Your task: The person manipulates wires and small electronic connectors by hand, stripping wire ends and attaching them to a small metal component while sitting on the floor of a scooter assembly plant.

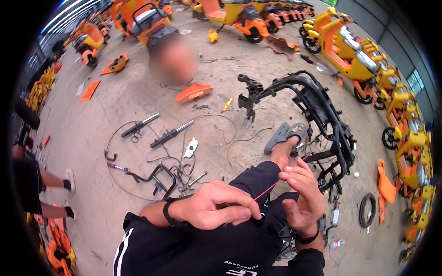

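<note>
My left hand (216, 205) is closed in a pinch on a thin red wire (265, 190) in front of my lap. From there the wire runs up to the right and passes at the fingers of my right hand (301, 193). That hand is open, its fingers stretched out and the thumb apart. Just beyond it a black scooter frame (324, 110) stands on the floor, with loose wires hanging about its lower part. The wire's end inside the left pinch is hidden by the fingers.
Shock absorbers (172, 133), a black tubular bracket (161, 179) and cables lie at left. Orange panels (194, 92) lie farther off. At right are a tyre (367, 210), a plastic bottle (340, 244) and rows of yellow scooters (345, 46). A person's legs (53, 179) show far left.
</note>
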Available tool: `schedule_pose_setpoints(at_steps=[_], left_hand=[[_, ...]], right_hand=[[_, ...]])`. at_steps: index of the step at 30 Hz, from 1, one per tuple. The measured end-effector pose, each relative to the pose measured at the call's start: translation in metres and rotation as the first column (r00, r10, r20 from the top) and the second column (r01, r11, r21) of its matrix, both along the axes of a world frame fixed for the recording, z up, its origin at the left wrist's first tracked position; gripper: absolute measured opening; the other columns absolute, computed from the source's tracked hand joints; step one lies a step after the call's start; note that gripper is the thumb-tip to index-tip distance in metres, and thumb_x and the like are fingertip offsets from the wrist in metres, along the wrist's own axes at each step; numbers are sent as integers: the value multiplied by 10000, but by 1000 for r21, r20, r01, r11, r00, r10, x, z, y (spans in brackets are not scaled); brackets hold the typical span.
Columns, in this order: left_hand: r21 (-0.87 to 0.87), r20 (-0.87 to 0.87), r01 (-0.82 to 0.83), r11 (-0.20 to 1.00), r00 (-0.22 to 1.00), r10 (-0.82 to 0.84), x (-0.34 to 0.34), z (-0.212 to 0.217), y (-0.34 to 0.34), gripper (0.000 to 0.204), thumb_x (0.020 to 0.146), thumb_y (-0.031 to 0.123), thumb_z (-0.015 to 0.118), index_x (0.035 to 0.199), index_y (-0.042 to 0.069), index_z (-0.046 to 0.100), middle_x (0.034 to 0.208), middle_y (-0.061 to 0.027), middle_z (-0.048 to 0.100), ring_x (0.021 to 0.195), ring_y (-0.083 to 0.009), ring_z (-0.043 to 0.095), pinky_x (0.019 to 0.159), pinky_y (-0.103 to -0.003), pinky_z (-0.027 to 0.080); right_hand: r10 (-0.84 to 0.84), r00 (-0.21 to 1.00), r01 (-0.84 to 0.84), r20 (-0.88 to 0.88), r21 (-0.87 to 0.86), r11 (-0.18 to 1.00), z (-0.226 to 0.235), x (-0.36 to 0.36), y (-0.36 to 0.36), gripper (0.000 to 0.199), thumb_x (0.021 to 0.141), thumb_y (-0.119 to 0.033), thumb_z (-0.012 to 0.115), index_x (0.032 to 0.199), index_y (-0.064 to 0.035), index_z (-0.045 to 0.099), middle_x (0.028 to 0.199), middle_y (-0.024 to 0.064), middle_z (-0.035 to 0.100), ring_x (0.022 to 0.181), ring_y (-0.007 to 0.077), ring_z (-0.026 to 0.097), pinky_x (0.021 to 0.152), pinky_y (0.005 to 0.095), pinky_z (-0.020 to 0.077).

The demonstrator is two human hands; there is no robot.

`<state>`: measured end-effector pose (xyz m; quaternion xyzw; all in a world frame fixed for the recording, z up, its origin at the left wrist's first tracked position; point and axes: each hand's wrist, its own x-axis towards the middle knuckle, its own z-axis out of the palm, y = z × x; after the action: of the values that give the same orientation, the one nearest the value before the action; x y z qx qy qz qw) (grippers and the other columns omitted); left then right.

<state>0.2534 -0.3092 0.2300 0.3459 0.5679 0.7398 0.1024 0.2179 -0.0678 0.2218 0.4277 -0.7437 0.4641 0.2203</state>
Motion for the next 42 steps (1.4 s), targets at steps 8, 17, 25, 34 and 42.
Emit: schedule_pose_setpoints(at_steps=[8, 17, 25, 34, 42], left_hand=[[-20, 5, -31, 999, 1000, 31, -22, 12, -22, 134, 904, -18, 581, 993, -58, 674, 711, -90, 650, 588, -129, 596, 551, -263, 469], [-55, -294, 117, 992, 947, -128, -76, 32, -21, 258, 739, -135, 560, 966, -86, 674, 652, -92, 606, 518, -204, 571, 494, -301, 447], [162, -410, -24, 987, 908, 89, -94, 26, -18, 183, 643, -137, 514, 751, -113, 659, 595, -155, 617, 396, -215, 512, 365, -287, 403], [211, -279, 41, 977, 960, 20, -90, 13, -32, 163, 834, -55, 559, 715, -99, 660, 605, -159, 633, 436, -222, 573, 398, -302, 477], [146, 173, -444, 884, 891, 419, -95, 0, -45, 72, 808, -75, 596, 795, -89, 666, 667, -145, 635, 483, -165, 531, 461, -282, 410]], right_hand=[[-384, 842, 282, -379, -299, 912, 51, -22, 53, 453, 985, -266, 458, 1318, 42, 475, 1133, 215, 605, 999, 313, 587, 984, 510, 418], [-364, 794, -12, -486, -612, 791, 192, -17, 120, 491, 948, -324, 478, 1276, 40, 502, 1013, 192, 595, 867, 274, 563, 852, 449, 451], [-104, 919, -104, -381, -488, 866, 186, -119, 116, 528, 914, -326, 507, 1308, 26, 491, 1014, 170, 580, 874, 259, 539, 828, 426, 435], [86, 970, -171, -226, -388, 906, 149, -204, 106, 580, 876, -329, 541, 1343, 9, 479, 1015, 146, 563, 881, 242, 512, 801, 401, 417], [147, 964, -82, 223, -279, 957, 30, -174, 33, 487, 879, -259, 570, 1307, -29, 550, 930, 116, 574, 858, 232, 509, 789, 393, 427]])
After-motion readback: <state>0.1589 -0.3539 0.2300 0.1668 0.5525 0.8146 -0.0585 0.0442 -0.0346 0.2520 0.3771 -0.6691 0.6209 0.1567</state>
